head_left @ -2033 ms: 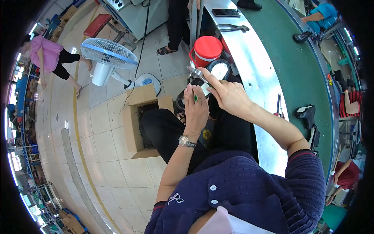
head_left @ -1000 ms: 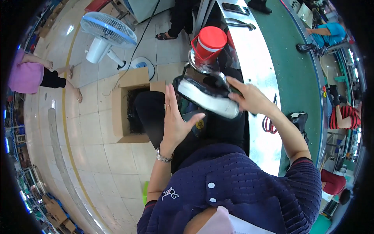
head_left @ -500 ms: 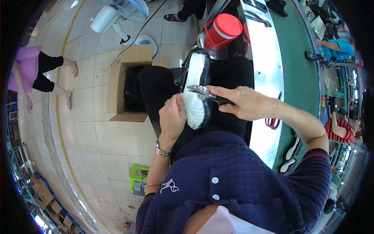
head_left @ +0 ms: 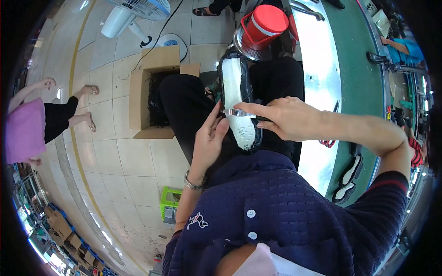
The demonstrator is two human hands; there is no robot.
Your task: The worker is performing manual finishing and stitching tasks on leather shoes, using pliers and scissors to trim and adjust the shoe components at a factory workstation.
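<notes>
A shoe [head_left: 235, 85] lies sole up between my knees, its toe and heel running away from me. Its underside is white and its rim black and shiny. My right hand [head_left: 290, 118] holds a pair of pincers, index finger stretched along the tool; the silver head [head_left: 235, 112] rests across the white underside. Their handle is mostly hidden by that hand. At the shoe's left edge is my left hand [head_left: 209, 140], fingers extended and thumb apart, with the fingertips against or very near the rim. How the shoe is supported underneath is hidden.
An open cardboard box [head_left: 139, 103] holding black material stands left of my knees. To the right runs a metal bench [head_left: 317, 69] beside a green belt [head_left: 361, 92] carrying shoes. A red lidded bucket [head_left: 269, 20] and a fan [head_left: 138, 14] are ahead. A person [head_left: 27, 122] walks at left.
My left hand has loosened from its closed hold on the shoe. The shoe has tilted slightly, its near end shifting right. The pincers' head now lies flatter across it. The person at left has moved.
</notes>
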